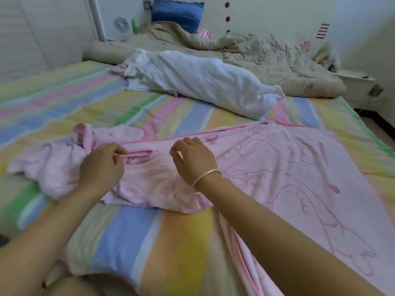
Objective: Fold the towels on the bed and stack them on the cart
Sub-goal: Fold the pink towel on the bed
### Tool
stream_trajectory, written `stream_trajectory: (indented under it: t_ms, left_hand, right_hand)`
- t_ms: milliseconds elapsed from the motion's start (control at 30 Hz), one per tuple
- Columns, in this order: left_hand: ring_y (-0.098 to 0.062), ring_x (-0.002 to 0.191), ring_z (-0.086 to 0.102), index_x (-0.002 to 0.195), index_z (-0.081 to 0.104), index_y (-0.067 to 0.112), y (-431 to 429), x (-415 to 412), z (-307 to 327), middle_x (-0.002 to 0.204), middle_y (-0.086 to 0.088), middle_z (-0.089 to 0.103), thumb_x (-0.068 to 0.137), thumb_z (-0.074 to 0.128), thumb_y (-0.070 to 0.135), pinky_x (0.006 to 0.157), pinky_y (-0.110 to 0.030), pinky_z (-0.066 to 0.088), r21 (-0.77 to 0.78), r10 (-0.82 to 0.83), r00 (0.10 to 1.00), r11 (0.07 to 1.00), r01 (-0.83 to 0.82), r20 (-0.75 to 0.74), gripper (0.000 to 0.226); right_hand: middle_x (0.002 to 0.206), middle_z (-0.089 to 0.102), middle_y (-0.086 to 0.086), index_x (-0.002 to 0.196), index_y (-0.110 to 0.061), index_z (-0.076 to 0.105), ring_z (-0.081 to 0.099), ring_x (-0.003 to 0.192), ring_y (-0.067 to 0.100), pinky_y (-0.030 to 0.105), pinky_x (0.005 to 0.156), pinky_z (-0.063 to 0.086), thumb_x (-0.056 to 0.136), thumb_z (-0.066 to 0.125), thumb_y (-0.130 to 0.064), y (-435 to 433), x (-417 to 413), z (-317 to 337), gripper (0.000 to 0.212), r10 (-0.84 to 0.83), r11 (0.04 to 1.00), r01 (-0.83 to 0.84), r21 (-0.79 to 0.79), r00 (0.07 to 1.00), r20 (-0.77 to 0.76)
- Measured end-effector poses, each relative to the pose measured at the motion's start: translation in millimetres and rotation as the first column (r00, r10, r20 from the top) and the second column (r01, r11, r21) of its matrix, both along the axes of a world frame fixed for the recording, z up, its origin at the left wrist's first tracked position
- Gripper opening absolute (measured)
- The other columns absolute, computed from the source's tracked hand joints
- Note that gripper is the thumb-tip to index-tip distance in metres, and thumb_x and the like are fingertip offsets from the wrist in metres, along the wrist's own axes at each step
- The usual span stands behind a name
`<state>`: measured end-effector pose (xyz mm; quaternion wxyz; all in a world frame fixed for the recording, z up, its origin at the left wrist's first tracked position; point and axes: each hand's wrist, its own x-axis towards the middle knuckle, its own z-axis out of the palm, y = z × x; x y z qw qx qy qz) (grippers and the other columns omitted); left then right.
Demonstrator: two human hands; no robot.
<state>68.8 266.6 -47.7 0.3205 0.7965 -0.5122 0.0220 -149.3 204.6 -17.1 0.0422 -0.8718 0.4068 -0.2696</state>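
My left hand (pixel 102 164) pinches the pink towel (pixel 277 167) at its trimmed edge, my right hand (pixel 192 157) curls just beside, grip unconfirmed, and the towel's length runs rightward.

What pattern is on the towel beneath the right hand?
Darker pink line drawings on a pale pink towel; head view.

Pink line-drawn towel (pixel 277 167), pastel-striped sheet (pixel 139 231), white towel (pixel 203 82).
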Motion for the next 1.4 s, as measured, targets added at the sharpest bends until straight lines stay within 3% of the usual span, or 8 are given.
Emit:
stream_trajectory:
  t_ms: [300, 533, 667, 833, 1000, 1100, 1267, 1400]
  left_hand:
    - [-0.031, 0.093, 0.065, 0.098, 0.068, 0.019, -22.2, 131.6, -8.8, 0.102, -0.007, 0.067, 0.082, 0.052, 0.008, 0.081, -0.039, 0.051, 0.021, -0.118, 0.993, 0.993, 0.118, 0.011, 0.025]
    - [-0.022, 0.095, 0.061, 0.107, 0.063, 0.017, -57.2, 233.0, 1.3, 0.112, -0.002, 0.062, 0.088, 0.051, 0.005, 0.084, -0.037, 0.049, 0.083, -0.176, 0.981, 0.98, 0.182, -0.079, 0.025]
    - [-0.02, 0.097, 0.064, 0.109, 0.059, 0.019, -73.3, 254.3, -5.7, 0.103, 0.005, 0.065, 0.084, 0.07, 0.031, 0.088, -0.033, 0.05, 0.264, -0.24, 0.907, 0.903, 0.34, -0.346, 0.029]
    - [-0.007, 0.074, 0.059, 0.116, 0.051, 0.014, -90.4, 262.5, -12.5, 0.086, 0.012, 0.058, 0.049, 0.078, 0.066, 0.079, -0.031, 0.047, 0.237, -0.33, 0.69, 0.772, 0.59, -0.644, 0.089]
    - [-0.011, 0.097, 0.068, 0.128, 0.055, 0.019, -97.2, 269.1, -10.9, 0.116, -0.001, 0.066, 0.071, 0.086, 0.028, 0.08, -0.024, 0.054, 0.211, -0.417, 0.531, 0.604, 0.768, -0.738, 0.066]
    - [-0.005, 0.092, 0.067, 0.129, 0.052, 0.016, -95.4, 269.4, -12.1, 0.118, -0.002, 0.063, 0.08, 0.08, 0.022, 0.07, -0.014, 0.051, 0.196, -0.395, 0.532, 0.635, 0.747, -0.749, 0.056]
    - [-0.006, 0.101, 0.062, 0.128, 0.05, 0.022, -85.4, 273.9, -12.1, 0.119, 0.003, 0.059, 0.071, 0.085, 0.034, 0.067, -0.011, 0.049, 0.161, -0.383, 0.546, 0.691, 0.705, -0.745, 0.068]
    - [0.011, 0.091, 0.063, 0.11, 0.065, 0.03, -81.3, 269.2, -8.7, 0.099, 0.021, 0.069, 0.065, 0.085, 0.041, 0.075, -0.012, 0.048, 0.14, -0.551, 0.582, 0.643, 0.753, -0.599, 0.051]
  right_hand:
    - [0.134, 0.049, 0.0, 0.137, -0.028, 0.043, 0.039, 0.124, 0.024, 0.036, 0.089, 0.041, 0.083, 0.065, -0.048, -36.7, 182.7, -22.1, 0.062, 0.262, 0.958, -0.187, 0.219, 0.883, -0.391]
    - [0.115, 0.063, -0.002, 0.11, -0.03, 0.066, 0.057, 0.109, 0.022, 0.029, 0.078, 0.041, 0.089, 0.059, -0.042, -61.3, 231.0, 14.4, 0.025, 0.132, 0.975, -0.025, 0.222, 0.866, -0.483]
    - [0.079, 0.067, -0.004, 0.087, -0.021, 0.072, 0.062, 0.079, 0.018, 0.026, 0.072, 0.047, 0.088, 0.062, -0.043, -115.8, 226.2, 47.9, 0.024, -0.159, 0.853, 0.227, 0.47, 0.971, -0.181]
    - [0.116, 0.065, 0.006, 0.11, -0.026, 0.064, 0.058, 0.108, 0.032, 0.03, 0.079, 0.041, 0.089, 0.049, -0.018, -142.9, 230.9, 46.1, 0.027, -0.701, 0.687, 0.634, 0.356, 0.707, 0.092]
    - [0.135, 0.054, -0.005, 0.139, -0.03, 0.042, 0.042, 0.128, 0.021, 0.034, 0.1, 0.04, 0.082, 0.054, -0.012, -109.6, 280.3, 37.3, 0.06, -0.19, 0.942, 0.238, 0.237, 0.96, -0.207]
    - [0.135, 0.055, -0.007, 0.14, -0.032, 0.043, 0.05, 0.124, 0.018, 0.029, 0.097, 0.042, 0.087, 0.057, -0.019, -84.2, 316.1, 23.7, 0.057, 0.184, 0.899, 0.027, 0.438, 0.883, -0.432]
    - [0.107, 0.063, -0.004, 0.116, -0.029, 0.064, 0.058, 0.102, 0.02, 0.028, 0.078, 0.046, 0.084, 0.065, -0.04, -83.9, 319.4, 17.7, 0.033, 0.113, 0.943, 0.113, 0.313, 0.775, -0.622]
    - [0.079, 0.057, 0.004, 0.069, -0.023, 0.057, 0.056, 0.081, 0.027, 0.031, 0.067, 0.043, 0.091, 0.055, -0.042, -104.5, 288.7, 51.0, 0.029, -0.244, 0.931, 0.285, 0.23, 0.951, -0.19]
